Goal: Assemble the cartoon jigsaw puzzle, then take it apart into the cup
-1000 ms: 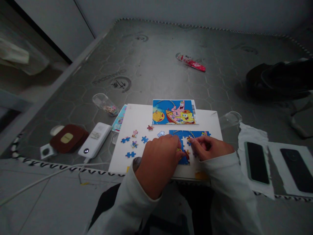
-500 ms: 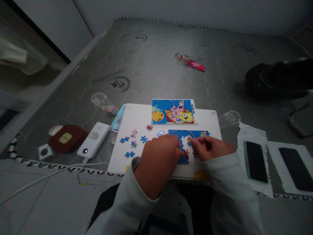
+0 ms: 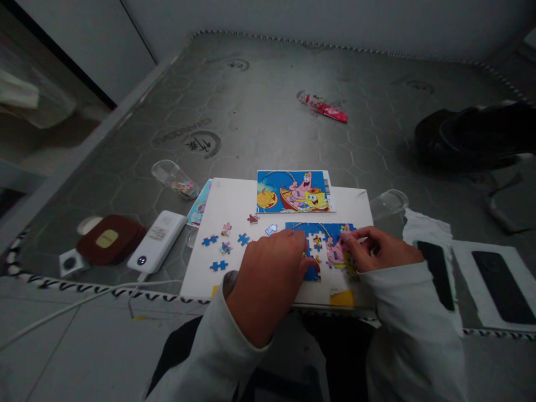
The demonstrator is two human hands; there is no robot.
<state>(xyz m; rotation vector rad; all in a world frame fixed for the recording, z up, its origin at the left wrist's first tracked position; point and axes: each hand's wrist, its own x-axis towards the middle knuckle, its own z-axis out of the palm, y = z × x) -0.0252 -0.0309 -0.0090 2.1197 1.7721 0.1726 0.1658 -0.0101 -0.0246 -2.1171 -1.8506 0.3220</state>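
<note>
A partly assembled jigsaw puzzle (image 3: 335, 254) with a blue, pink and yellow cartoon picture lies on a white board (image 3: 247, 285). My left hand (image 3: 268, 279) is curled over its left part, fingertips and thumb at the pieces, covering much of that side. At the right part is my right hand (image 3: 377, 249), with thumb and fingers closed at the pink and yellow pieces. Between the two parts, a small jigsaw piece (image 3: 318, 241) sits in a white gap. Several loose jigsaw pieces (image 3: 218, 266) are scattered left of my left hand. Behind the puzzle is a picture card (image 3: 293, 191) with the same cartoon.
Left of the board are a clear cup with pieces (image 3: 176, 178), a white power bank (image 3: 157, 243) with a cable, and a brown case (image 3: 109, 240). To the right are another clear cup (image 3: 389, 204) and two phones (image 3: 502, 287). A red packet (image 3: 322, 107) lies farther back.
My right hand has moved right, from the middle gap to the puzzle's right part, uncovering the small piece and pink section. My left hand stays nearly in place.
</note>
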